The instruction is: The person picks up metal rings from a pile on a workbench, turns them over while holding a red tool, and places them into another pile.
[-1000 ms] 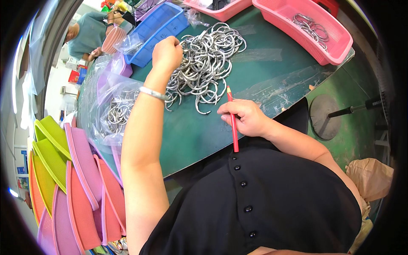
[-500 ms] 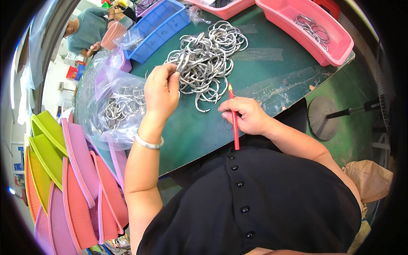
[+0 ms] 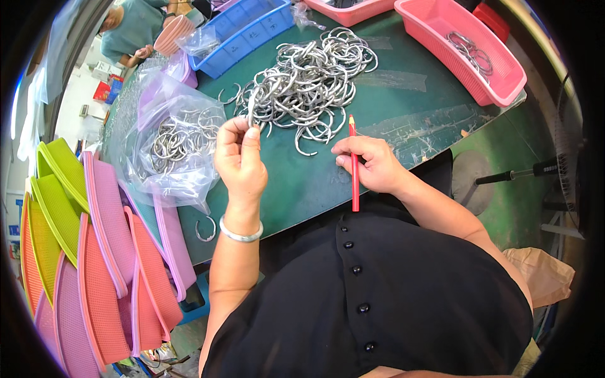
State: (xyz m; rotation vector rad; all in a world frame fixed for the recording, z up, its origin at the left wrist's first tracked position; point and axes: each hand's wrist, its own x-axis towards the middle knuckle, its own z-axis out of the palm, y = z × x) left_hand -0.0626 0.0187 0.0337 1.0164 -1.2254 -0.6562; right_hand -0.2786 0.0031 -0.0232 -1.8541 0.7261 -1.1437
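My left hand [image 3: 239, 157] pinches a silver open metal ring [image 3: 251, 107] between thumb and fingertips, at the near left edge of a heaped pile of similar rings [image 3: 309, 82]. In my right hand [image 3: 375, 165] is a red pencil [image 3: 355, 186], its tip end pointing away from me past the fingers. That hand hovers over the near edge of the green table [image 3: 296, 195], right of the pile. Beside my left hand lies a clear plastic bag [image 3: 208, 129] with more silver rings inside. One loose open ring [image 3: 205, 229] rests near my left forearm.
A pink basket [image 3: 482, 88] with a few rings stands at the far right, a blue basket [image 3: 252, 44] at the back. Several coloured baskets [image 3: 104, 252] are stacked on my left. Beyond the table, another person [image 3: 135, 31] works. A stool [image 3: 472, 179] stands at right.
My left hand has drawn back from the pile toward me, and a ring now shows in its fingers. The loose ring by my forearm has come into view. My right hand still holds the pencil.
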